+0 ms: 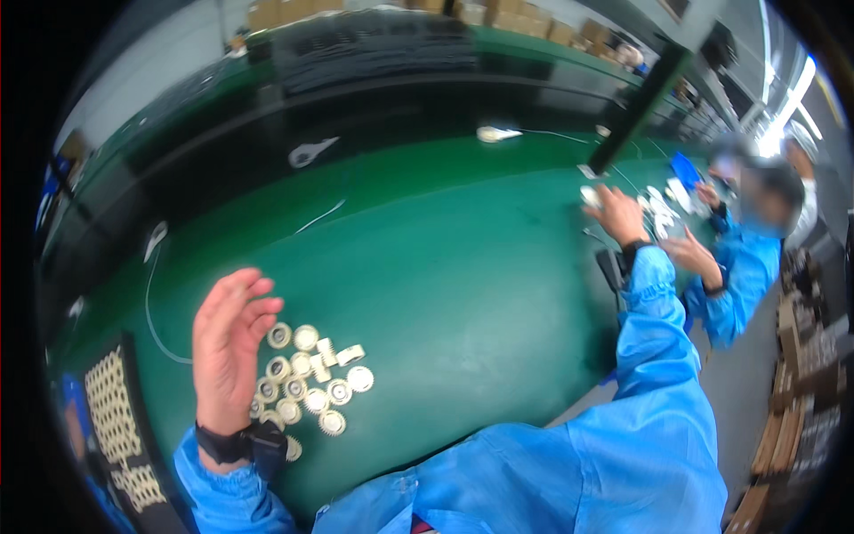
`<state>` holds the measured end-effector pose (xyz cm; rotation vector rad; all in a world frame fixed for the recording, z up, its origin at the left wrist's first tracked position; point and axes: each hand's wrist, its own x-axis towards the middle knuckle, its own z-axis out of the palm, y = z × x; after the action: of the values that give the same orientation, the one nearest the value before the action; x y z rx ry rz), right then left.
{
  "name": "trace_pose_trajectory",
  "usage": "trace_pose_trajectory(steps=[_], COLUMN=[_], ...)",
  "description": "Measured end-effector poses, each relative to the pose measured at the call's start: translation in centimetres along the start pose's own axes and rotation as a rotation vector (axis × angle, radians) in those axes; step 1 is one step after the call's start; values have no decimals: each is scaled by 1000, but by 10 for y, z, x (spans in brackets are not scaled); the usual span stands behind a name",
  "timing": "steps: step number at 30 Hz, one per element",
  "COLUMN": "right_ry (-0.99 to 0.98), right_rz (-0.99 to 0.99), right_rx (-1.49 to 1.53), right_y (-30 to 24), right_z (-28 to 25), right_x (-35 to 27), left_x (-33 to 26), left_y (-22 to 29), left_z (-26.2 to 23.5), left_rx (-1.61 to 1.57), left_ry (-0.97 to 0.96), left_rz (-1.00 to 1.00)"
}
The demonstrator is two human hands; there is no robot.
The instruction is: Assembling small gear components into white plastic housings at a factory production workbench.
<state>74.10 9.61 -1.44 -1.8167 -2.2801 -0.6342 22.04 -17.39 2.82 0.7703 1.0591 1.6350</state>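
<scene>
My left hand is raised at the left, beside a cluster of cream-coloured gears on the green table. Its fingers are slightly bent and apart, with nothing in them. Several gears lie flat with toothed rims showing, while others stand on edge. My right hand reaches far out to the right side of the table. A small cream-white part sits between its thumb and fingertips, too small to name. Dark bands circle both my wrists.
A dark tray with rows of cream parts stands at the left. A dark post rises beyond my right hand. Close by on the right, a co-worker in a blue sleeve has hands near white parts. White pieces with cords lie farther back.
</scene>
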Motion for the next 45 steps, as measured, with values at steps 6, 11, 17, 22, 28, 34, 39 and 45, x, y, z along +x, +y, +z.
trace_pose_trajectory(steps=[6, 11, 17, 22, 28, 34, 39, 45], right_ry=[-232, -188, 126, -30, -30, -29, -35, 33], right_rz=[193, -244, -694, -604, -966, -915, -935, -968], right_rx=[-193, 211, 395, 398, 940, 1014, 1122, 1015], right_y=[44, -128, -350, -383, -419, -426, -431, -441], right_z=[71, -30, 32, 53, -124, -169, -184, -187], right_x=[6, 110, 198, 213, 56, 1, -18, -21], left_x=[12, 12, 19, 28, 33, 27, 25, 22], left_y=[-7, -16, -15, -13, -25, -10, 2, 12], left_z=[3, -3, -22, -32, -28, -23, -23, -25], left_rx=[34, 34, 43, 47, 164, 74, -147, -127], left_ry=[-16, 14, 63, 106, 227, 104, 62, 142], left_rz=[-61, -99, -102, -28, 189, 402, 469, 506])
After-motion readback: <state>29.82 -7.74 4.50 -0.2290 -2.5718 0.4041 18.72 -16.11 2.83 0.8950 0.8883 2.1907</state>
